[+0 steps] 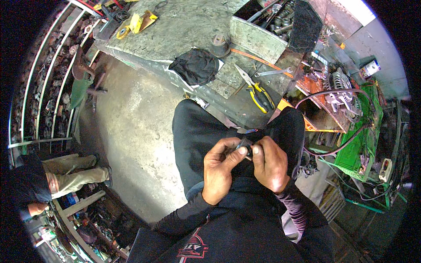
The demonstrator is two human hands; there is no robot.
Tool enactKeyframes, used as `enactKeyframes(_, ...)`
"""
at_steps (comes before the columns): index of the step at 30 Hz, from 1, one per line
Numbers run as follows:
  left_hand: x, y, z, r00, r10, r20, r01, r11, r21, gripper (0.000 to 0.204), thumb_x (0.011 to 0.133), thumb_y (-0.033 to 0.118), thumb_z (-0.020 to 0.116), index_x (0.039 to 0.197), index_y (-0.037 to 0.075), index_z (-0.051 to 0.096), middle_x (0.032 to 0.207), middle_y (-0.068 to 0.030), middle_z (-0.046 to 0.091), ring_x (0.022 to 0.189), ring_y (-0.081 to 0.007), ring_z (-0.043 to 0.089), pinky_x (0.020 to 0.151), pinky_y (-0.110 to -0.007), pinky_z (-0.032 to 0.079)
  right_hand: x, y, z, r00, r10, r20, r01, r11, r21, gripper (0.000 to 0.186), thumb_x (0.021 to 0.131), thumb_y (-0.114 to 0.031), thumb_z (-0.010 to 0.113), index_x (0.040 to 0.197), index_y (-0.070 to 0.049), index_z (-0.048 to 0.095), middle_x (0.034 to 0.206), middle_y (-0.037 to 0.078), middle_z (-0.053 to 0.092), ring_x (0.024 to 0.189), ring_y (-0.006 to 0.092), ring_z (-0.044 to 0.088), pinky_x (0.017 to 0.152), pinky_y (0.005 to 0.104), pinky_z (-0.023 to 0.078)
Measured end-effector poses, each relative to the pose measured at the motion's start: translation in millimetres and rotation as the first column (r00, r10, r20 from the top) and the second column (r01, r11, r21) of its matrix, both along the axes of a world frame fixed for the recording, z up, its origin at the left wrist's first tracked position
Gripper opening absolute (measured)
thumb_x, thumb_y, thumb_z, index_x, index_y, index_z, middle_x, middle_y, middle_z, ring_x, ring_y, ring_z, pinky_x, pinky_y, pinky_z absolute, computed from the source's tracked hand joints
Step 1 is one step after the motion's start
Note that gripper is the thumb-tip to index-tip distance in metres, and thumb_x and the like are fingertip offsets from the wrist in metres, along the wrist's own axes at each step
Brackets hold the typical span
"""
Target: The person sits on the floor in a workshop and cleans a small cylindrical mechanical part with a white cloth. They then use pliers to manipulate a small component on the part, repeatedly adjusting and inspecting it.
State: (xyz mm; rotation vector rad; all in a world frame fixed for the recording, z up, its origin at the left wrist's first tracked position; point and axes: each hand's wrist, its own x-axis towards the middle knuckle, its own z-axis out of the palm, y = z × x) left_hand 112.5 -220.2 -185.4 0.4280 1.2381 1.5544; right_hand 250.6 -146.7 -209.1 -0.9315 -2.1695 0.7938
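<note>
Both hands meet above my lap, their thumbs and fingers pressed round a small dark part (247, 144) with a greyish edge. My left hand (221, 164) pinches it from the left, and my right hand (271, 163) grips its right side. Much of the part is covered by the fingers, so its exact kind cannot be made out. Just ahead, on the workbench (175, 26), lie long-nose pliers (255, 90) with yellow and black handles. Beside them are a combination wrench (274, 72) and a black cloth (195, 66).
A metal box of sockets (258, 37) stands at the bench's back right. Yellow tape (123, 32) lies far left. To the right are a green crate (362, 149), a looping hose (333, 92) and metal housings (340, 90). Another person (66, 175) stands at the left by racks of parts.
</note>
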Motion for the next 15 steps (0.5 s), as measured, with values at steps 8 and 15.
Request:
enactKeyframes(8,0,1,-3,0.998,0.026,-0.059,-0.027,0.999,-0.017,0.017,0.097,0.007,0.07,0.112,-0.002,0.066,0.097,-0.0051,0.07,0.089,-0.0117,0.064,0.084,-0.026,0.051,3,4,4,0.998,0.047,-0.034,-0.045,0.997,0.055,0.023,0.094,-0.018,0.069,0.102,0.0,0.059,0.091,0.018,0.059,0.077,0.0365,0.061,0.067,0.0449,0.05)
enactKeyframes(15,3,-1,-7,1.0,-0.026,-0.009,0.026,0.998,-0.052,0.019,0.097,0.008,0.07,0.113,-0.002,0.067,0.099,-0.0044,0.07,0.09,-0.0112,0.064,0.084,-0.026,0.05,7,8,-2,0.989,0.073,0.131,-0.108,0.954,0.279,0.019,0.09,-0.009,0.067,0.1,0.002,0.055,0.091,0.02,0.056,0.077,0.0393,0.06,0.068,0.0461,0.051)
